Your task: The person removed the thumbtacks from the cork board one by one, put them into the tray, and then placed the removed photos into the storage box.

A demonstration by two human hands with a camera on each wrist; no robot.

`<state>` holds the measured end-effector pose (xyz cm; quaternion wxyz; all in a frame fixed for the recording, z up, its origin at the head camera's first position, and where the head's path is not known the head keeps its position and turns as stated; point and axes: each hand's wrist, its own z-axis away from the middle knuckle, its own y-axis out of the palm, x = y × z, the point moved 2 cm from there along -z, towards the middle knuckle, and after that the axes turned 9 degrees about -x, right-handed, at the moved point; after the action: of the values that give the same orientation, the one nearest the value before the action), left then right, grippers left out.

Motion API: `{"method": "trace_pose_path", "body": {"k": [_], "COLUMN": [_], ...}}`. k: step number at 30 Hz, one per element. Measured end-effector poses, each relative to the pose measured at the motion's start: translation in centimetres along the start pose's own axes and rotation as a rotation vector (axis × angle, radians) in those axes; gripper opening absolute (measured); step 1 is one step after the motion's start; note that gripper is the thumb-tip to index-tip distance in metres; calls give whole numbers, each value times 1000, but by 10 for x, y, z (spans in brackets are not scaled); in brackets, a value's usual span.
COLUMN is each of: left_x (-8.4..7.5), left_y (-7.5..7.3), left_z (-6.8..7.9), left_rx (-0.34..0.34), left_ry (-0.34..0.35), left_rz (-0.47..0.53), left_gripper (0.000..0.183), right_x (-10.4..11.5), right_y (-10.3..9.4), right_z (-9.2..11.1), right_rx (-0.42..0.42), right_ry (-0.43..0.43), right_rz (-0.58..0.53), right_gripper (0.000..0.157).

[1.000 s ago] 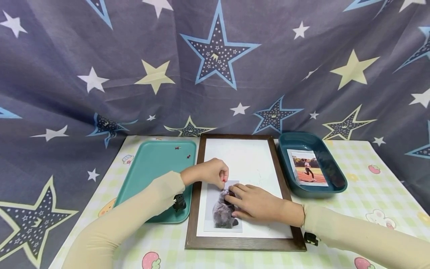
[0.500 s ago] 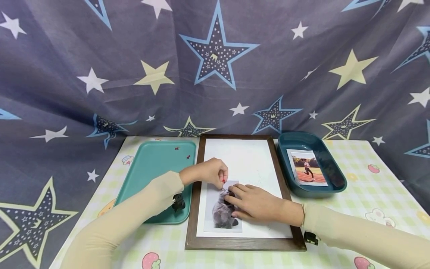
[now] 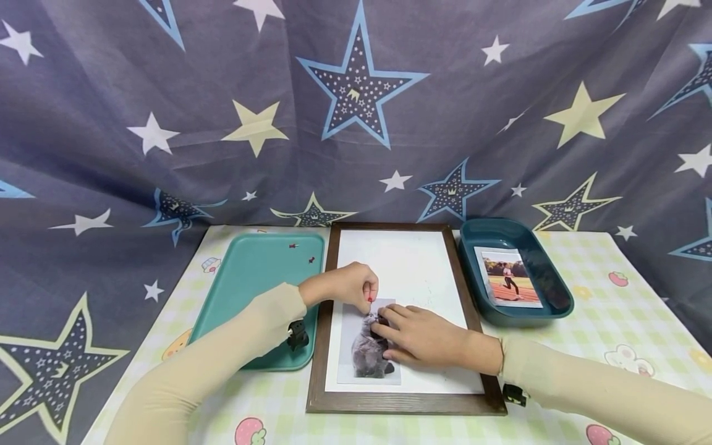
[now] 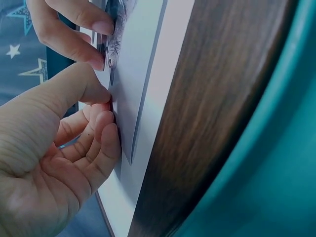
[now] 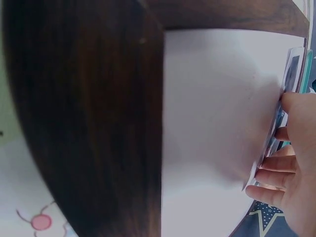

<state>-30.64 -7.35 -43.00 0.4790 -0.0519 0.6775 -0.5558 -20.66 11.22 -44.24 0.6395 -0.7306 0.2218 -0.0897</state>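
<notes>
My left hand (image 3: 350, 285) pinches a red push pin (image 3: 370, 300) between thumb and index finger, at the top edge of a photo of a grey cat (image 3: 367, 355). The photo lies on the lower left part of a white board (image 3: 408, 266) with a dark brown wooden frame. Across the photo's upper right side rests my right hand (image 3: 425, 337), its fingers extended and pressing on it, covering part of the cat's head. In the left wrist view, the left thumb tip (image 4: 104, 94) meets the fingers close against the paper, and the pin is mostly hidden.
Left of the board sits a teal tray (image 3: 250, 272) with two red push pins (image 3: 293, 246) near its far right corner. A dark teal bin (image 3: 520, 318) on the right holds a photo of a runner (image 3: 508, 278). Behind the checkered tablecloth (image 3: 589, 321) hangs a star-patterned curtain (image 3: 445, 93).
</notes>
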Motion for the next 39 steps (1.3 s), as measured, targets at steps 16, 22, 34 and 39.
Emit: {"method": "trace_pose_path", "body": {"k": [16,22,34,39], "left_x": [3,5,9,10], "left_y": [-1,0,1,1], "left_z": [4,4,4,5], "left_rx": [-21,-12,-12,-13], "left_ry": [-1,-17,-2,21], "left_rz": [67,92,103,111], "left_gripper": [14,13,10,11], "right_x": [0,1,1,1], "right_y": [1,1,2,2], "right_z": [0,1,2,2], "right_rx": [-21,-26,-25,-32], "right_ry": [-10,-12,-5,-10], "right_rz": [12,8,8,12], "right_gripper": [52,52,52,52]}}
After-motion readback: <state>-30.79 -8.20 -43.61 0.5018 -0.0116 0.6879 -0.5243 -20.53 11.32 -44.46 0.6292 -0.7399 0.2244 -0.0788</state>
